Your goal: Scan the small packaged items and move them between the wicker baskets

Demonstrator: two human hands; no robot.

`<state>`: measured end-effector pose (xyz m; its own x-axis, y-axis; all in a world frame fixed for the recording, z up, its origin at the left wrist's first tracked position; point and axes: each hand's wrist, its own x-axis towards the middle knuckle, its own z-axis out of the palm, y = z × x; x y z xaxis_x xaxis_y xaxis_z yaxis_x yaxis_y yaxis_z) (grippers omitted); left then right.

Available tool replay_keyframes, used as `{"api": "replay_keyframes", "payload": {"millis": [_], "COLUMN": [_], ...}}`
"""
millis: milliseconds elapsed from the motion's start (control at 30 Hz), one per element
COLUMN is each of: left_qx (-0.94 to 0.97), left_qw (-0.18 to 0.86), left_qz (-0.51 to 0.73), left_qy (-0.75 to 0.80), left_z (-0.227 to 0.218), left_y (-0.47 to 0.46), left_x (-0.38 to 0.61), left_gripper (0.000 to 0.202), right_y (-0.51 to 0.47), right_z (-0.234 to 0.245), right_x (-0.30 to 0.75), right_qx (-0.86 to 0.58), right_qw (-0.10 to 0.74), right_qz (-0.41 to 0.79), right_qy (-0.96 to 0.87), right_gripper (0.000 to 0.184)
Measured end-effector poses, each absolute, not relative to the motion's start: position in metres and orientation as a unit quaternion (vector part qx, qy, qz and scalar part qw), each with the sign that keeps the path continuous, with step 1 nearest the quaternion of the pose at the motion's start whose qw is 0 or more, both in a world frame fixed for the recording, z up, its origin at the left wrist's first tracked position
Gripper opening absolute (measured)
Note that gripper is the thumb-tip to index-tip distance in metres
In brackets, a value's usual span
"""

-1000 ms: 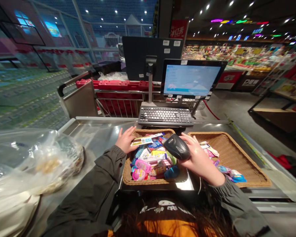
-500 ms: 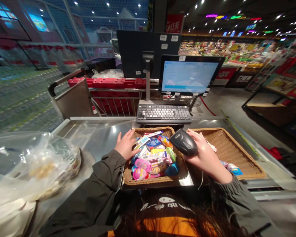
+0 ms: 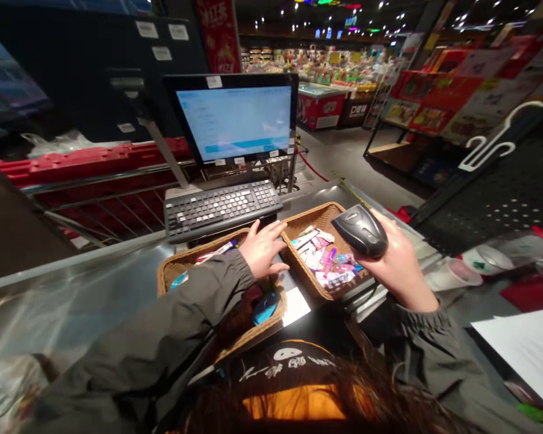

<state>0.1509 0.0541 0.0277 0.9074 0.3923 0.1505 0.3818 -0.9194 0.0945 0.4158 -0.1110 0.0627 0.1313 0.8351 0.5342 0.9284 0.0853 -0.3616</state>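
Observation:
My right hand is closed around a black handheld barcode scanner, held above the right wicker basket. Small wrapped sweets and packets lie in that basket. My left hand has its fingers spread and holds nothing; it hovers over the right edge of the left wicker basket. My left sleeve hides much of that basket, but a blue packet shows near its front corner.
A black keyboard and a lit monitor stand behind the baskets on the metal counter. Plastic cups and white paper are at the right. A white hanger hangs on a black panel.
The view has turned to the right. My left hand has moved from the left basket's left side across to its right edge. My right hand still holds the scanner, now over the right basket.

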Motion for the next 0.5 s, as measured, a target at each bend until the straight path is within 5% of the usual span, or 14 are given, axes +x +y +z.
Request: {"api": "replay_keyframes", "payload": {"millis": [233, 500], "left_qx": [0.977, 0.975], "left_qw": [0.090, 0.079], "left_qz": [-0.025, 0.000], "left_qy": [0.190, 0.208], "left_z": [-0.024, -0.115], "left_y": [0.049, 0.036], "left_x": [0.290, 0.375], "left_gripper": [0.047, 0.054], "right_y": [-0.116, -0.103], "right_z": [0.059, 0.050], "right_x": [0.445, 0.476], "right_qx": [-0.691, -0.690], "right_qw": [0.337, 0.353], "right_qz": [-0.057, -0.032], "right_qy": [-0.637, -0.631], "right_gripper": [0.062, 0.063]}}
